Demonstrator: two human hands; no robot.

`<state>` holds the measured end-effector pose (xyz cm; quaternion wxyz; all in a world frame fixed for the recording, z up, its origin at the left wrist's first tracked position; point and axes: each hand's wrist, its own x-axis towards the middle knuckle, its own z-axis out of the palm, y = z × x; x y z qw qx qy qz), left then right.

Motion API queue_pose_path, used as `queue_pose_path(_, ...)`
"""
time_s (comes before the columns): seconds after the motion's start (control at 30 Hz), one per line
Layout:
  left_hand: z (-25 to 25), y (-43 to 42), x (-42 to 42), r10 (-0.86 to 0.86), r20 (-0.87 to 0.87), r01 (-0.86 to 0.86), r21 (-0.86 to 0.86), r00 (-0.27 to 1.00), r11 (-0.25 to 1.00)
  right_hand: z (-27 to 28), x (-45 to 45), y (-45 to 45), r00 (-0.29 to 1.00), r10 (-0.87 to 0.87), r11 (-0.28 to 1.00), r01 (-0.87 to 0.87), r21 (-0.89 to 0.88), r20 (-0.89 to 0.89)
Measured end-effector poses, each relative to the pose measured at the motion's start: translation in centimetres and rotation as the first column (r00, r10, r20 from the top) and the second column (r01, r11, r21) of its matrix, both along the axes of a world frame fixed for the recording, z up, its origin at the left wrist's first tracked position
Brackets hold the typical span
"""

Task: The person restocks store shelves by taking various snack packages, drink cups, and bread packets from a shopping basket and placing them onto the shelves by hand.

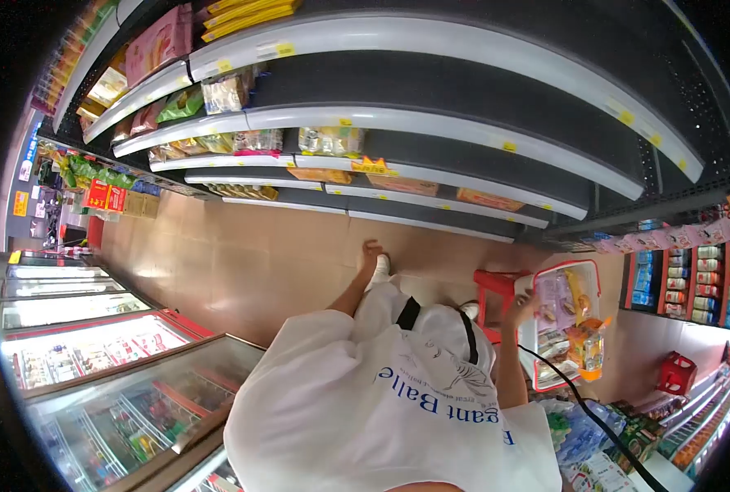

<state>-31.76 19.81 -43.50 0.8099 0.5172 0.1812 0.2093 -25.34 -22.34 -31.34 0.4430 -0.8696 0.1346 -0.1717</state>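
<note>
My left hand (370, 248) hangs low in front of me, above the tiled floor, its fingers loosely apart and nothing in it. To my right, my right hand (522, 308) is at the near side of a white basket (528, 348) with a red rim, its fingers curled over that side. Inside the basket lie purple packs (555, 297), a yellow pack (579, 289) and an orange-topped clear package (588, 348). A red plastic stool (494, 283) stands beside the basket, partly hidden by my arm.
Ahead rise dark store shelves with white front edges (430, 33) and bagged goods (332, 140). Glass-topped freezers (135, 410) flank my left. A black cable (582, 398) runs at lower right, near stacked packages (582, 430). A red object (677, 373) stands farther right.
</note>
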Motion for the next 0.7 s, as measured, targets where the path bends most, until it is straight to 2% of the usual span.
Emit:
queue_pose_path(0.07, 0.9, 7.0, 2.6, 0.235, -0.177, -0.174, 0.303, 0.956, 0.937, 0.6, 0.8, 6.1, 0.964, 0.257, 0.938, -0.232, -0.258, 0.071)
queue_pose_path(0.13, 7.8, 11.3, 5.6, 0.517, -0.164, -0.276, 0.692, 0.840, 0.667, 0.1, 0.9, 12.0, 0.893, 0.443, 0.873, -0.408, -0.267, 0.083)
queue_pose_path(0.17, 10.7, 14.0, 7.3, 0.520, -0.116, -0.326, 0.660, 0.846, 0.677, -0.8, 0.4, 14.6, 0.864, 0.483, 0.853, -0.502, -0.146, -0.144)
queue_pose_path(0.2, 13.3, 16.6, 8.6, 0.525, -0.073, -0.372, 0.624, 0.848, 0.687, -1.5, -0.6, 16.8, 0.773, 0.524, 0.827, -0.562, -0.001, -0.357)
queue_pose_path(0.23, 16.6, 18.6, 9.7, 0.520, -0.007, -0.372, 0.691, 0.854, 0.620, -1.2, -1.4, 18.7, 0.776, 0.517, 0.832, -0.554, 0.001, -0.360)
queue_pose_path(0.27, 19.0, 20.5, 10.9, 0.509, 0.062, -0.377, 0.749, 0.859, 0.545, -0.8, -2.0, 20.5, 0.620, 0.691, 0.681, -0.730, 0.049, -0.370)
queue_pose_path(0.3, 19.6, 22.6, 12.4, 0.511, 0.048, -0.340, 0.799, 0.858, 0.496, -0.5, -2.4, 21.8, 0.428, 0.825, 0.492, -0.865, 0.097, -0.370)
queue_pose_path(0.33, 20.0, 24.6, 13.8, 0.513, 0.037, -0.302, 0.844, 0.858, 0.444, -1.0, -2.6, 22.6, 0.434, 0.822, 0.498, -0.862, 0.096, -0.370)
queue_pose_path(0.37, 19.5, 26.4, 15.1, 0.507, 0.036, -0.299, 0.843, 0.861, 0.447, -2.0, -3.0, 23.2, 0.354, 0.831, 0.439, -0.891, 0.115, -0.430)
queue_pose_path(0.4, 18.8, 27.9, 16.1, 0.332, -0.008, -0.190, 0.808, 0.943, 0.558, -2.9, -3.3, 23.5, 0.272, 0.830, 0.380, -0.915, 0.138, -0.487)
queue_pose_path(0.43, 17.5, 29.5, 17.2, 0.143, -0.040, -0.062, 0.764, 0.989, 0.643, -2.4, -3.2, 23.9, 0.277, 0.827, 0.387, -0.912, 0.138, -0.488)
queue_pose_path(0.47, 14.6, 31.3, 18.6, 0.136, -0.043, -0.056, 0.763, 0.990, 0.644, -1.3, -3.1, 24.3, 0.336, 0.793, 0.485, -0.853, 0.194, -0.509)
queue_pose_path(0.5, 10.8, 33.0, 19.9, 0.053, -0.090, 0.025, 0.693, 0.995, 0.720, -0.4, -3.0, 24.7, 0.388, 0.752, 0.576, -0.779, 0.246, -0.532)
queue_pose_path(0.53, 8.9, 34.0, 20.5, -0.035, -0.129, 0.107, 0.613, 0.991, 0.782, 0.0, -3.0, 24.9, 0.392, 0.749, 0.582, -0.775, 0.247, -0.534)
queue_pose_path(0.57, 17.8, 30.2, 18.0, 0.068, -0.316, 0.232, 0.810, 0.946, 0.539, 0.1, -2.8, 24.9, 0.448, 0.745, 0.608, -0.761, 0.228, -0.493)
queue_pose_path(0.6, 17.5, 30.6, 18.2, 0.061, -0.314, 0.233, 0.809, 0.948, 0.540, 0.2, -2.7, 25.0, 0.503, 0.738, 0.634, -0.745, 0.207, -0.450)
queue_pose_path(0.7, 16.2, 31.6, 18.9, 0.031, -0.353, 0.275, 0.778, 0.935, 0.565, 0.3, -2.3, 25.5, 0.521, 0.727, 0.628, -0.768, 0.125, -0.446)
